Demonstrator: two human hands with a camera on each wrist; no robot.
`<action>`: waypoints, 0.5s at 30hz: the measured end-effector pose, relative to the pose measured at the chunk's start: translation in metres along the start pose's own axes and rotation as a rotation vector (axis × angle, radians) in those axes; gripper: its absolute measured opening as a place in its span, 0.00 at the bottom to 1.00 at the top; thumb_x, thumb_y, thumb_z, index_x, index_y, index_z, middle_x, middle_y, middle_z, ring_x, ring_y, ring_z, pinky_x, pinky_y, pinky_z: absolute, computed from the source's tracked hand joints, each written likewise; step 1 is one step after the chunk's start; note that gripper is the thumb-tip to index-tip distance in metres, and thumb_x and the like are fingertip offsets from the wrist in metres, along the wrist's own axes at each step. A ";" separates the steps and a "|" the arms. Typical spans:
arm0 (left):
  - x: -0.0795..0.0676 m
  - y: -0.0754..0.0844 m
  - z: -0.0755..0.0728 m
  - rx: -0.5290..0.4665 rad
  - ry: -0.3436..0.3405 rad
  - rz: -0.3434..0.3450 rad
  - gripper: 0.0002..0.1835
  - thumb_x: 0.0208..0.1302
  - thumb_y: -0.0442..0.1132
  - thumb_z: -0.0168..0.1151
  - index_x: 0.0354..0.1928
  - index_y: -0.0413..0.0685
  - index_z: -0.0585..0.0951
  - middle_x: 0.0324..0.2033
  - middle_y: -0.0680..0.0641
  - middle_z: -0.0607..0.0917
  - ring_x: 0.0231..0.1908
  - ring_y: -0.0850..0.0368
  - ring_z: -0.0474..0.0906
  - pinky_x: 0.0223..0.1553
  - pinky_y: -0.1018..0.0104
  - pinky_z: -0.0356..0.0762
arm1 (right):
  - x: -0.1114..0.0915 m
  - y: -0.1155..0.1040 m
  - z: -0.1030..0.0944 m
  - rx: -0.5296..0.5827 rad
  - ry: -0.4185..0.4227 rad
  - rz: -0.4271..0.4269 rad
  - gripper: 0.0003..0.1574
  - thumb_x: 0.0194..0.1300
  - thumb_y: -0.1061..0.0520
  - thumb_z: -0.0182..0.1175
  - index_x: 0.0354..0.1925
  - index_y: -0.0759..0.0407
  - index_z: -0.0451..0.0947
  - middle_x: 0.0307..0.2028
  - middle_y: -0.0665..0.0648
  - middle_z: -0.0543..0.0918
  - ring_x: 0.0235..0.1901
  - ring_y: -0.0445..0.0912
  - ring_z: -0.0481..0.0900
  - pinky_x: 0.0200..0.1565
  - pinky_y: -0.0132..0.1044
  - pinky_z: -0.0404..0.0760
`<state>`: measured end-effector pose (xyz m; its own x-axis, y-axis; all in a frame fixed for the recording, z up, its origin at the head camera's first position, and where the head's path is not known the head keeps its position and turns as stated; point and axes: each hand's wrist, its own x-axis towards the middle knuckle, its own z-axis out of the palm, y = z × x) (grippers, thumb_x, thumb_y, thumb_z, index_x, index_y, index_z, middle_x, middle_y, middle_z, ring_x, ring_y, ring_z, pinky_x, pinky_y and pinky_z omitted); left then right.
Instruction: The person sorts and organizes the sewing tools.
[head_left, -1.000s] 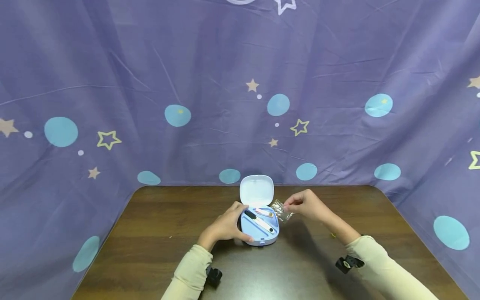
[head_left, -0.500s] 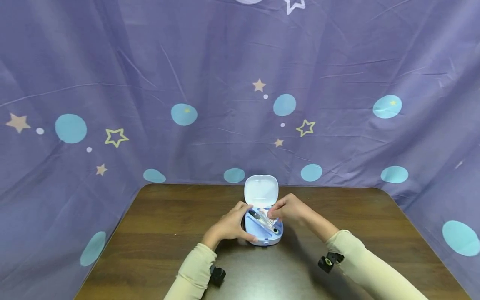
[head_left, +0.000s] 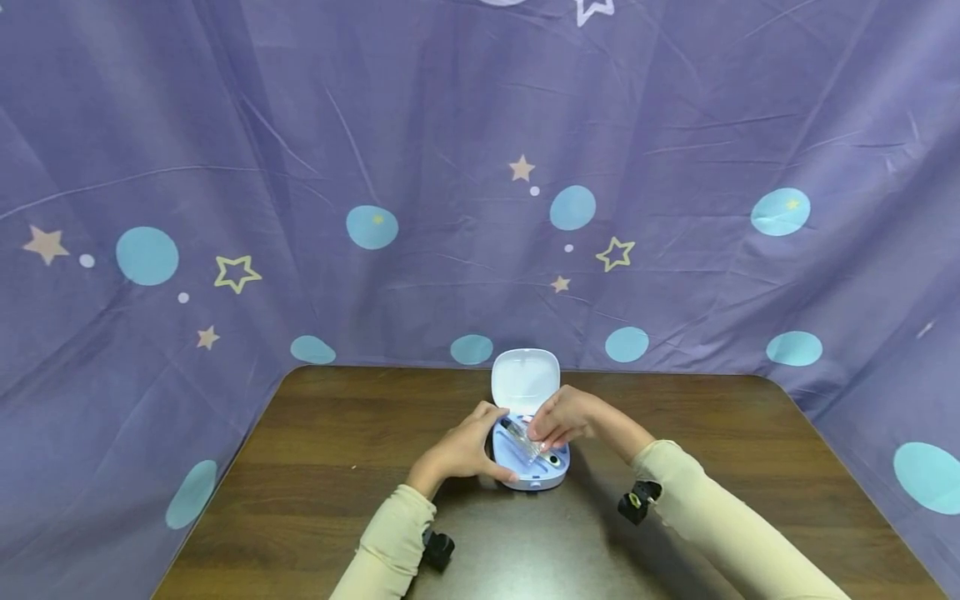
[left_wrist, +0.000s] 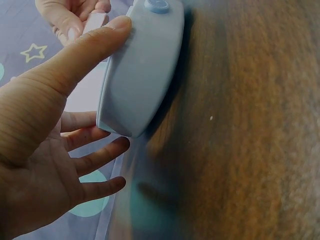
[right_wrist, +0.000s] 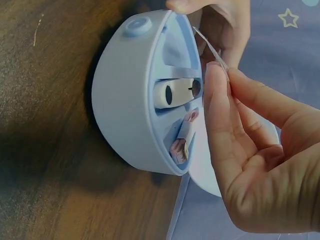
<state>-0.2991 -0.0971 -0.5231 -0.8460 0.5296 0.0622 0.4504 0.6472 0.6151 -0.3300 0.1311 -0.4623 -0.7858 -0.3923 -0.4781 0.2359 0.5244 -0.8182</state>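
A light blue case (head_left: 510,460) stands on the table with its white lid (head_left: 527,380) raised behind it. My left hand (head_left: 461,450) grips the case's left side, thumb at the front and fingertips towards the back. Over the compartments, my right hand (head_left: 572,417) pinches a thin, clear, shiny plastic packet (right_wrist: 212,46) between thumb and fingers. Under the packet, a white stick-shaped device (right_wrist: 176,93) with a dark oval lies in the middle slot. A small pink-and-white item (right_wrist: 185,136) occupies a side compartment. The left compartment's far end is partly hidden.
The brown wooden table (head_left: 360,500) extends on both sides of the case. A purple curtain (head_left: 420,167) with stars and dots hangs behind the table's back edge. A tiny pale speck (left_wrist: 211,118) lies on the wood left of the case.
My right hand has moved left with the plastic packet, from beside the case to above its compartments, and lowered it there. My left hand keeps its grip on the case.
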 end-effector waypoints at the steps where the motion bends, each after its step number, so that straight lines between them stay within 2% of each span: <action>1: 0.000 0.000 0.000 0.000 0.000 0.001 0.58 0.44 0.57 0.84 0.74 0.41 0.65 0.62 0.44 0.72 0.60 0.50 0.74 0.62 0.49 0.75 | 0.001 0.000 0.001 -0.010 -0.002 0.005 0.06 0.60 0.66 0.70 0.38 0.68 0.88 0.23 0.54 0.87 0.22 0.41 0.84 0.26 0.29 0.82; 15: 0.000 -0.001 0.001 -0.007 0.005 0.005 0.59 0.43 0.57 0.84 0.74 0.40 0.65 0.61 0.44 0.72 0.60 0.50 0.74 0.62 0.50 0.76 | 0.007 0.001 0.015 -0.062 0.003 -0.007 0.03 0.59 0.68 0.70 0.34 0.69 0.88 0.22 0.55 0.87 0.20 0.42 0.83 0.28 0.33 0.85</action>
<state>-0.2990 -0.0974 -0.5244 -0.8451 0.5302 0.0688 0.4526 0.6410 0.6199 -0.3265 0.1177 -0.4713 -0.7891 -0.3937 -0.4715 0.1946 0.5679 -0.7998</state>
